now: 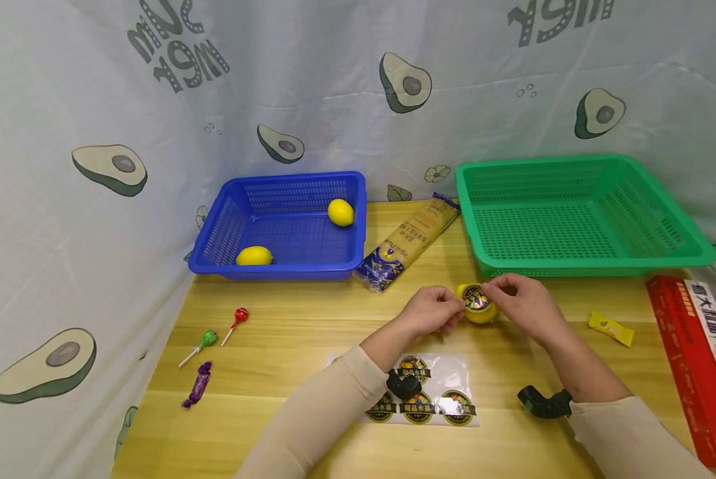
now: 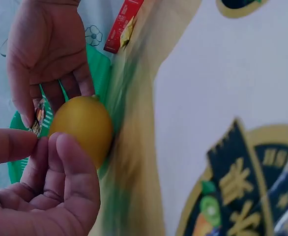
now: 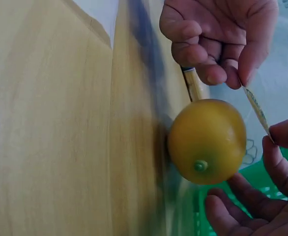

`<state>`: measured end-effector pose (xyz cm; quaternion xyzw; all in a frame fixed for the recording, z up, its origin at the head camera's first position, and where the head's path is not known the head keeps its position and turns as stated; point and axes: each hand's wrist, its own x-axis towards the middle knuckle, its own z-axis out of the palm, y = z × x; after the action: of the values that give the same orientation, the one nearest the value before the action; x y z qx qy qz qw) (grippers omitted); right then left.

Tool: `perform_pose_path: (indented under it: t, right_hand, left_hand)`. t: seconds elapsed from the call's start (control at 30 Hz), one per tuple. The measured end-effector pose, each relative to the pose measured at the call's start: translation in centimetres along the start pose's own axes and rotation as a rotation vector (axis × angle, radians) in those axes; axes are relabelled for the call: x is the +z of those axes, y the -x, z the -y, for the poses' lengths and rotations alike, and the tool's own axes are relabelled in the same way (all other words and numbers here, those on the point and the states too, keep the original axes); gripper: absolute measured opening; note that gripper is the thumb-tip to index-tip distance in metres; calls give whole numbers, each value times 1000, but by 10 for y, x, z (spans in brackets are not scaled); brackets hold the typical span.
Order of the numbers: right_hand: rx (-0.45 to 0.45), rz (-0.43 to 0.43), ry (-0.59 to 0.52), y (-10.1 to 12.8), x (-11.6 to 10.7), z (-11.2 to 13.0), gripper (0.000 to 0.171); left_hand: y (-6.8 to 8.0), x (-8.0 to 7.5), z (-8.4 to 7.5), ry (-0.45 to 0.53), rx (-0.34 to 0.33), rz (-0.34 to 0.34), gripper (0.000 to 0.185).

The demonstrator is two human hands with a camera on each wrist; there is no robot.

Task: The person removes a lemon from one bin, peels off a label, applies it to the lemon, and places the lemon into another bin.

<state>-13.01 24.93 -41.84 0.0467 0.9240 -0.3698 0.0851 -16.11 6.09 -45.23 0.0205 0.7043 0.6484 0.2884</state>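
Both hands stretch a round black-and-gold sticker (image 1: pixel 475 297) between them, one at each side. My left hand (image 1: pixel 431 311) pinches its left edge between thumb and forefinger; my right hand (image 1: pixel 527 307) pinches the opposite edge. Just beneath it a yellow lemon (image 1: pixel 482 316) lies on the table. In the right wrist view, the sticker (image 3: pixel 257 109) is seen edge-on beside the lemon (image 3: pixel 208 140), with a small gap between them. Right-hand fingers (image 3: pixel 249 194) are close to the lemon's lower side; whether they touch it is unclear. Under the left forearm lies a sheet of similar stickers (image 1: pixel 466 372).
A blue basket (image 1: pixel 292 271) at the back left holds two lemons; a green basket (image 1: pixel 585 267) stands back right. Between them lies a pasta packet (image 1: pixel 408 243). Lollipops (image 1: pixel 207 339) and a purple candy (image 1: pixel 199 384) lie left, a yellow packet (image 1: pixel 611 328) and red pasta box (image 1: pixel 687 366) right.
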Motion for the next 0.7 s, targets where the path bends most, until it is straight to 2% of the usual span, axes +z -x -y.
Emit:
perform_pose_path:
  t: [0.17,0.5,0.7]
  right_hand:
    - [18,-9,-26,-3,3,-3,46]
    - [28,-16,-42,-6,6,-8,49]
    - [20,-18,-34,-9,7,-9,48]
  left_hand:
    - [-5,5,3,63,-38,11,12]
    - [-13,6,11,138,-47,41,20]
    - [-12,8,14,187,-51,29,18]
